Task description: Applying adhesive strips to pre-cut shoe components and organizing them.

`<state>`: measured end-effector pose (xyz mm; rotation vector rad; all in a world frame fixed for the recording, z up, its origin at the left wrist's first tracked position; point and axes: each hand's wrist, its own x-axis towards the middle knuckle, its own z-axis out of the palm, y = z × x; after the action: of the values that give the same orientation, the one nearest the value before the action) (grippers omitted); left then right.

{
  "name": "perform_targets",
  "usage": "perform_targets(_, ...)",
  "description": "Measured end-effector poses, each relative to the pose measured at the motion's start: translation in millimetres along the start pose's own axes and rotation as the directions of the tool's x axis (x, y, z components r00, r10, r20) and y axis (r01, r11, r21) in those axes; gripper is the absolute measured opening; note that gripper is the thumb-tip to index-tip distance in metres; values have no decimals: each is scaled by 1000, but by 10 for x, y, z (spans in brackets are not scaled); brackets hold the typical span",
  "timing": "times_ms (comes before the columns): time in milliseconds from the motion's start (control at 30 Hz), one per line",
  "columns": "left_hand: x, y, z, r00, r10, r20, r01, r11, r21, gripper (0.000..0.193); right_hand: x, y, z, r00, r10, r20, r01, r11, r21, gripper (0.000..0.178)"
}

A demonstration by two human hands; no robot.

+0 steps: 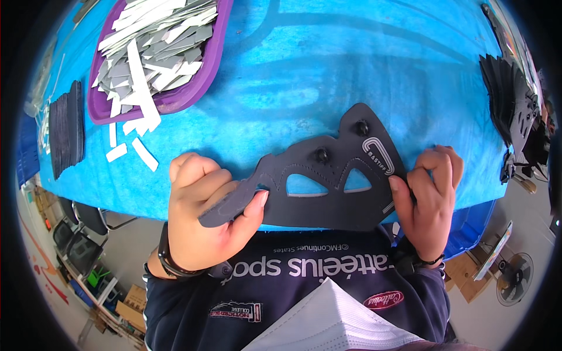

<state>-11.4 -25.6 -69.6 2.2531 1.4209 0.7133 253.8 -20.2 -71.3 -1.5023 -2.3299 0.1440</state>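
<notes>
A flat black panel [304, 213] spans the space between my two hands, close to the table's near edge. It has a curved outline, two window-like cut-outs, dotted stitch lines and white printed marking, and two round black knobs stand on its upper part. My left hand [202, 213] pinches its narrow left end, thumb on top and fingers curled at the far side. At the right edge, my right hand [430, 196] grips the panel with the thumb on its face; the other fingers are bent and partly hidden.
A purple basket [219, 41] full of white and grey strips stands at the far left. Loose white strips [144, 154] lie before it. Dark sheets are stacked [67, 128] at the left; black cut pieces [503, 93] pile up at the right. A blue crate [471, 228] sits below the table edge.
</notes>
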Motion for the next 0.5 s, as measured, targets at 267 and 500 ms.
perform_targets(267,-104,-38,-46,996,-6,-85,-23,939,-343,17,-233,5,52,953,231,-197,32,567,823,23)
perform_targets(500,-216,109,105,985,-143,-94,-18,456,-890,31,-218,-503,384,945,281,167,-33,-428,903,29)
